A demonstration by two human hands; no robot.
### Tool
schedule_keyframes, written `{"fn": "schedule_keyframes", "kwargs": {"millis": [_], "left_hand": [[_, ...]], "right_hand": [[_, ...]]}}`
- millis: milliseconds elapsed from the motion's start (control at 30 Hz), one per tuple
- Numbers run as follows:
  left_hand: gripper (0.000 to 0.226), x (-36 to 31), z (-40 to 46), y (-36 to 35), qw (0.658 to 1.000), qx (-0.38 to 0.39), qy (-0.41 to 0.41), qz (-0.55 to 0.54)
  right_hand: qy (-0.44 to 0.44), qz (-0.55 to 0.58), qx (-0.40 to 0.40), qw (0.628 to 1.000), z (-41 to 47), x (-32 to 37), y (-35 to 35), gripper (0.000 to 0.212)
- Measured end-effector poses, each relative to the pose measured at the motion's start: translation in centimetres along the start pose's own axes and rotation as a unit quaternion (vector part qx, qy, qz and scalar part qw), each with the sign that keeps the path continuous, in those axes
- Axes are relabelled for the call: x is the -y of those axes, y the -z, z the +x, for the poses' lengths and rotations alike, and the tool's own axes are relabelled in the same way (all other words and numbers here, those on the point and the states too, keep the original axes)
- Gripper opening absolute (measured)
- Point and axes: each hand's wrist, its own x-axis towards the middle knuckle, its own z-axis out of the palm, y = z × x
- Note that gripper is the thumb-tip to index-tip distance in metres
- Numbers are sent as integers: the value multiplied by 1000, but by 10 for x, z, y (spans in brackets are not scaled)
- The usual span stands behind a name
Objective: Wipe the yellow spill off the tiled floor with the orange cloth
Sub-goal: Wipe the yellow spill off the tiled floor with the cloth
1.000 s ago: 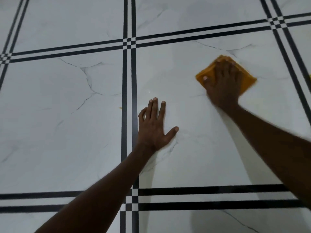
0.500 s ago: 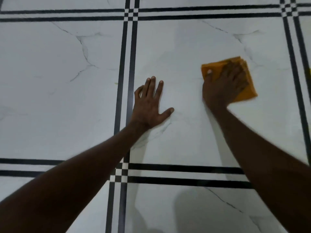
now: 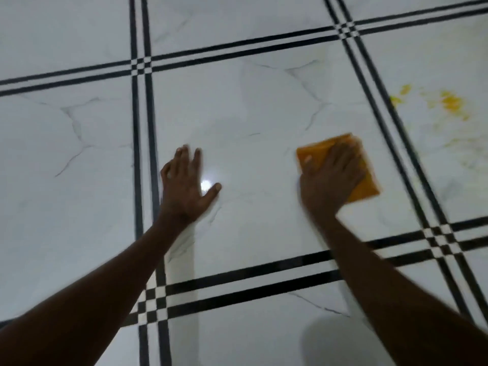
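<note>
The folded orange cloth (image 3: 367,180) lies flat on the white marbled tiled floor (image 3: 237,114). My right hand (image 3: 328,180) presses down on the cloth's left half, fingers spread over it. The yellow spill (image 3: 451,103) is smeared on the neighbouring tile to the upper right, beyond the double black line, with fainter yellow streaks (image 3: 454,142) below it. Cloth and spill are apart. My left hand (image 3: 186,186) rests palm down on the same tile as the cloth, fingers apart, holding nothing.
Double black grout lines (image 3: 140,154) cross the floor in a grid, with checkered crossings (image 3: 439,237). A bright light reflection (image 3: 206,184) shines beside my left thumb. A rounded shadow (image 3: 332,339) falls on the near tile.
The view has swung right, bringing the yellow spill into sight. My right hand has slid the cloth nearer to me on the tile. My left hand stays planted on the floor.
</note>
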Motion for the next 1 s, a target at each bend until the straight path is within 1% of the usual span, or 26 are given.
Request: {"fn": "schedule_keyframes", "kwargs": {"millis": [33,67,100,133,167,200,233,267,333,367,433,467,500,533,567,633,700,733,767,800,867,933,967,1000], "left_hand": [[92,-5,2,3,1000,-14,-6,-6],[92,-12,5,6,1000,-23,-13,-13],[91,-23,12,9,999,-25,-28,-20],[91,-43,24,11,998,-22,-53,-28],[90,-64,38,13,996,-17,-78,-37],[91,-88,54,13,994,-10,-98,-47],[92,-110,70,12,993,3,-109,-51],[94,-129,84,9,993,22,-109,-49],[97,-151,102,-3,994,49,-90,-35],[96,-154,103,-10,995,53,-78,-26],[89,-158,99,-23,997,34,-75,-5],[85,-158,96,-26,997,19,-72,1],[83,-160,96,-26,998,10,-69,1],[82,-160,96,-26,998,8,-69,2],[82,-160,96,-24,998,8,-70,3],[82,-160,97,-23,997,7,-72,7],[83,-160,97,-22,997,11,-70,6],[83,-160,97,-22,998,8,-69,5],[83,-161,98,-23,998,4,-70,6],[83,-160,99,-24,998,2,-70,4],[83,-160,100,-26,997,-7,-71,-5],[83,-159,100,-28,997,-7,-70,-8],[83,-159,101,-27,998,-4,-70,-6],[84,-160,101,-26,997,-2,-71,-1]], "right_hand": [[15,-4,15,1000,-26,-5,7,81],[66,-1,45,997,-45,-6,11,82],[145,4,77,986,-48,-8,10,82],[236,2,108,966,-32,-14,8,81],[322,-7,118,939,-2,-21,2,80],[377,-17,120,918,37,-30,-3,79],[387,-29,119,914,76,-39,-6,80],[347,-39,116,930,107,-52,-8,81],[211,-47,85,973,132,-78,-9,79],[158,-39,55,985,124,-85,-8,76],[56,-19,11,998,81,-91,-2,75],[11,-11,5,1000,51,-88,4,76],[-11,-12,13,1000,27,-83,8,78],[-6,-20,29,999,7,-78,10,80],[24,-24,56,998,-3,-75,12,82],[141,-14,95,985,11,-73,10,82],[279,-12,117,953,63,-73,2,81],[325,-15,119,938,97,-75,-6,81],[337,-22,127,933,130,-76,-12,82],[318,-27,120,940,156,-79,-16,82],[219,-27,85,972,180,-85,-23,80],[118,-13,33,992,154,-82,-23,76],[85,-4,31,996,125,-77,-17,76],[79,6,38,996,90,-74,-8,77]]}}
